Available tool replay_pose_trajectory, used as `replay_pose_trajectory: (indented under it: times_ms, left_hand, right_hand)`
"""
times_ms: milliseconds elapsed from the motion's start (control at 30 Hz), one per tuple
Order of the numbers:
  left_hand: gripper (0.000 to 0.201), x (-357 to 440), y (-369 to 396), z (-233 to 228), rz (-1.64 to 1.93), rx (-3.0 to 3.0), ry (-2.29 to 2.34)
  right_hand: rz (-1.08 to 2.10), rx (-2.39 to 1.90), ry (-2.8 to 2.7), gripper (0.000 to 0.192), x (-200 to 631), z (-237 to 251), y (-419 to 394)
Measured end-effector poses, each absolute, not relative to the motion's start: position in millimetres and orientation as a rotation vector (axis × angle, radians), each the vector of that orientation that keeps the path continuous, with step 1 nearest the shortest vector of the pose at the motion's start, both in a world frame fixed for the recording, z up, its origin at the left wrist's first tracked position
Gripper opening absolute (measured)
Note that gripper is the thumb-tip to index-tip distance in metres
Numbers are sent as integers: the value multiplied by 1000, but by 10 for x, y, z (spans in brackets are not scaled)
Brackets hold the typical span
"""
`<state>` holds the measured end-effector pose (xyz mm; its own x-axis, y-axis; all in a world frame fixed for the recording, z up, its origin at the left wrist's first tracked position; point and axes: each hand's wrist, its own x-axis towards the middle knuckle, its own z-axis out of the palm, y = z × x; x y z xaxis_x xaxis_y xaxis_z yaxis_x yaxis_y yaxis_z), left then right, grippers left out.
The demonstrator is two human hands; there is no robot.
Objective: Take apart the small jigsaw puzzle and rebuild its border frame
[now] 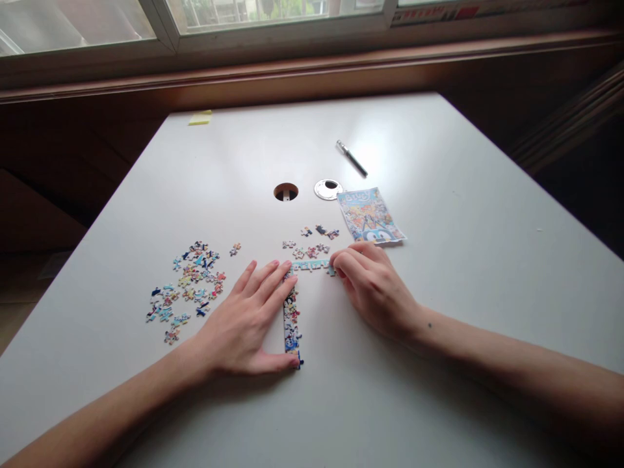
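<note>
Joined jigsaw puzzle pieces form a corner on the white table: a colourful left strip [291, 318] runs toward me, and a light-blue top strip [311, 265] runs to the right. My left hand [251, 318] lies spread, its fingertips at the corner and its thumb on the near end of the left strip. At the right end of the top strip, my right hand [373, 286] has its fingers pinched together on a puzzle piece [331, 270], partly hidden by the fingers. Several loose pieces [312, 251] lie just beyond the top strip.
A scattered heap of loose puzzle pieces [195, 279] lies left of my left hand. Beyond my right hand is a picture sheet [370, 214]. Farther off are a pen [351, 158], a round metal cover [322, 189], a table hole [285, 192] and a yellow sticky note [200, 117].
</note>
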<state>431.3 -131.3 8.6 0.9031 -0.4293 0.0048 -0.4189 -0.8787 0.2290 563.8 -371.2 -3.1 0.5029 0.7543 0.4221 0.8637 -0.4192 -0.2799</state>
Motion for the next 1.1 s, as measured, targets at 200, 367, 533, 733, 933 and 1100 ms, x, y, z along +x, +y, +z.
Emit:
replay_pose_trajectory:
  times_ms: [200,367,533,733,933,1100]
  left_hand:
    - [106,4309,-1317,83,-71,2833,-625]
    - [105,4313,-1321,91,-65,2839,-640]
    - [105,4312,-1320,96,-66,2837,-641]
    - [105,4310,-1312,89,-50,2809,-637]
    - [105,4312,-1310,83,-50,2814,-648]
    - [105,4310,-1315,93,-73,2836,-643]
  right_hand:
    - [-312,-2264,-1339,20,5636,10,-3693]
    - [-315,-2255,-1333,19,5639,3,-3699]
    - [-327,-2205,-1324,19,5631,-9,-3703]
    - [-255,-2091,-1443,20,5616,-19,-3689]
    - [-213,-2086,-1479,20,5612,5,-3681]
    - [-185,-2080,-1512,20,5614,-5,-3689]
